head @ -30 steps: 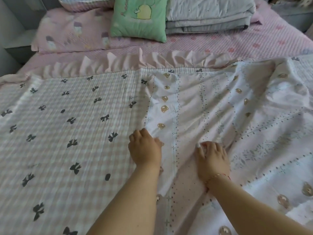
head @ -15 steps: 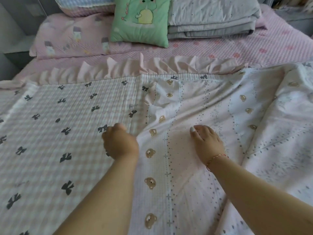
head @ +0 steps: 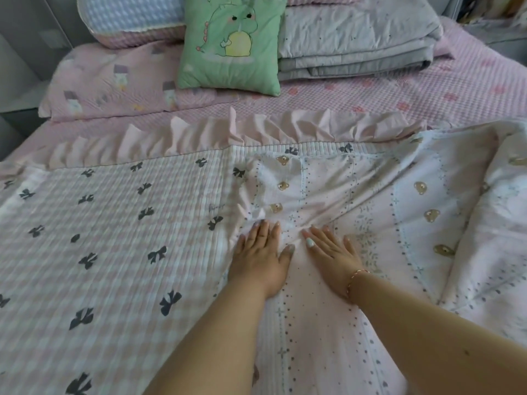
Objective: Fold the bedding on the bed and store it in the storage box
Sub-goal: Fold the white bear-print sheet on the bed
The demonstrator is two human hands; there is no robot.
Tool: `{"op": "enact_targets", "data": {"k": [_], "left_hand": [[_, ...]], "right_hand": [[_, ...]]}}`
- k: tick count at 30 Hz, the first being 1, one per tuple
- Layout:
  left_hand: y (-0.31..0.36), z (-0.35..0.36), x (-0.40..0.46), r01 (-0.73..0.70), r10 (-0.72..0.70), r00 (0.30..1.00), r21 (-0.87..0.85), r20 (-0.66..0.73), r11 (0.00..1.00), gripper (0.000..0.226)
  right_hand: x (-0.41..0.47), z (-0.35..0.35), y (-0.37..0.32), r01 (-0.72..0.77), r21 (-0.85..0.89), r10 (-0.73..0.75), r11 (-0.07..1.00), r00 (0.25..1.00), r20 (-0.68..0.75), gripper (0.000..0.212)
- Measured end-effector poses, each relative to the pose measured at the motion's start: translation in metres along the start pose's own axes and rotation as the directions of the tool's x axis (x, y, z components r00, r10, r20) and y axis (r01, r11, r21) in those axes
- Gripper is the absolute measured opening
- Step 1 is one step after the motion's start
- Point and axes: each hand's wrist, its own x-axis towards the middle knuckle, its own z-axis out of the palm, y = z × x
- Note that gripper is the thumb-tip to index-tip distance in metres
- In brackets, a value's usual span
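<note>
A pink checked quilt (head: 114, 246) with dark bows and a ruffled pink edge lies spread over the bed's left and middle. A white and pink cover (head: 370, 212) printed with small bears is folded over its right half and bunches up at the far right. My left hand (head: 261, 258) lies flat with straight fingers on the bear cover's left edge. My right hand (head: 332, 255), a thin bracelet at its wrist, presses flat on the same cover just beside it. No storage box is in view.
At the head of the bed stand a green dinosaur cushion (head: 231, 44), a stack of folded grey blankets (head: 356, 41), a pink pillow (head: 114, 84) and a blue and pink pillow (head: 131, 18). The pink checked bed sheet (head: 427, 95) shows behind the quilt.
Both hands went from curled, gripping the bear cover's edge, to flat with straight fingers. They came together side by side and now press the cover down; my view has tilted down and nearer.
</note>
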Motion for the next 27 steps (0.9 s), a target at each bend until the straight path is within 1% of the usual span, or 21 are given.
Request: {"op": "enact_targets", "data": {"k": [2, 3, 4, 6, 7, 8, 11, 14, 15, 16, 18, 19, 20, 21, 22, 23, 25, 27], "left_hand": [[0.002, -0.006, 0.017, 0.005, -0.006, 1.000, -0.039, -0.016, 0.999, 0.064], [0.003, -0.009, 0.026, 0.004, -0.006, 0.999, -0.052, -0.048, 0.999, 0.063], [0.004, -0.012, 0.034, -0.004, -0.003, 0.994, -0.063, -0.112, 0.998, 0.061], [0.007, -0.021, 0.050, -0.012, -0.022, 0.958, -0.115, -0.286, 0.993, 0.056], [0.009, -0.028, 0.056, -0.016, -0.042, 0.935, -0.158, -0.351, 0.987, 0.052], [0.010, -0.036, 0.065, -0.023, -0.057, 0.919, -0.196, -0.389, 0.980, 0.050], [0.010, -0.059, 0.094, -0.022, -0.099, 0.908, -0.283, -0.407, 0.959, 0.050], [0.004, -0.076, 0.122, -0.007, -0.104, 0.915, -0.273, -0.390, 0.962, 0.058], [0.003, -0.079, 0.129, 0.000, -0.104, 0.926, -0.274, -0.363, 0.962, 0.062], [0.001, -0.081, 0.137, 0.018, -0.112, 0.938, -0.275, -0.329, 0.961, 0.066], [-0.007, -0.085, 0.151, 0.069, -0.138, 0.952, -0.244, -0.274, 0.967, 0.068], [-0.010, -0.085, 0.157, 0.078, -0.135, 0.953, -0.212, -0.272, 0.974, 0.059], [-0.012, -0.087, 0.161, 0.070, -0.123, 0.943, -0.178, -0.311, 0.982, 0.043], [-0.013, -0.089, 0.165, 0.064, -0.123, 0.919, -0.167, -0.374, 0.984, 0.028], [-0.014, -0.095, 0.169, 0.077, -0.151, 0.887, -0.183, -0.436, 0.980, 0.022], [-0.016, -0.102, 0.171, 0.111, -0.207, 0.848, -0.218, -0.487, 0.970, 0.022], [-0.031, -0.121, 0.180, 0.226, -0.359, 0.753, -0.295, -0.552, 0.928, 0.026], [-0.050, -0.135, 0.187, 0.345, -0.499, 0.672, -0.365, -0.548, 0.865, 0.027]], "right_hand": [[0.009, 0.003, 0.005, 0.033, -0.002, -0.033, 0.999, 0.998, -0.055, 0.047], [0.012, 0.005, 0.007, 0.051, -0.005, -0.051, 0.999, 0.994, -0.094, 0.049], [0.015, 0.007, 0.009, 0.074, -0.004, -0.074, 0.997, 0.988, -0.133, 0.054], [0.020, 0.007, 0.011, 0.124, 0.019, -0.118, 0.992, 0.973, -0.199, 0.076], [0.023, 0.007, 0.013, 0.138, 0.022, -0.131, 0.990, 0.969, -0.210, 0.083], [0.026, 0.006, 0.014, 0.156, 0.015, -0.149, 0.988, 0.965, -0.215, 0.085], [0.038, 0.000, 0.016, 0.210, -0.003, -0.204, 0.978, 0.946, -0.253, 0.087], [0.049, -0.003, 0.019, 0.256, -0.050, -0.259, 0.965, 0.915, -0.309, 0.083], [0.051, -0.003, 0.021, 0.262, -0.068, -0.269, 0.963, 0.888, -0.374, 0.080], [0.052, -0.001, 0.023, 0.256, -0.079, -0.262, 0.964, 0.842, -0.472, 0.078], [0.054, 0.003, 0.025, 0.231, -0.066, -0.214, 0.971, 0.708, -0.673, 0.070], [0.054, 0.007, 0.027, 0.237, -0.070, -0.209, 0.969, 0.636, -0.742, 0.064], [0.054, 0.009, 0.029, 0.252, -0.076, -0.211, 0.965, 0.573, -0.792, 0.059], [0.054, 0.011, 0.031, 0.271, -0.073, -0.210, 0.960, 0.521, -0.827, 0.055], [0.054, 0.010, 0.031, 0.289, -0.062, -0.202, 0.955, 0.486, -0.850, 0.053], [0.054, 0.009, 0.032, 0.301, -0.051, -0.193, 0.952, 0.463, -0.865, 0.052], [0.055, 0.009, 0.032, 0.304, -0.045, -0.181, 0.952, 0.435, -0.882, 0.051], [0.057, 0.012, 0.033, 0.307, -0.045, -0.180, 0.951, 0.428, -0.886, 0.050]]}}
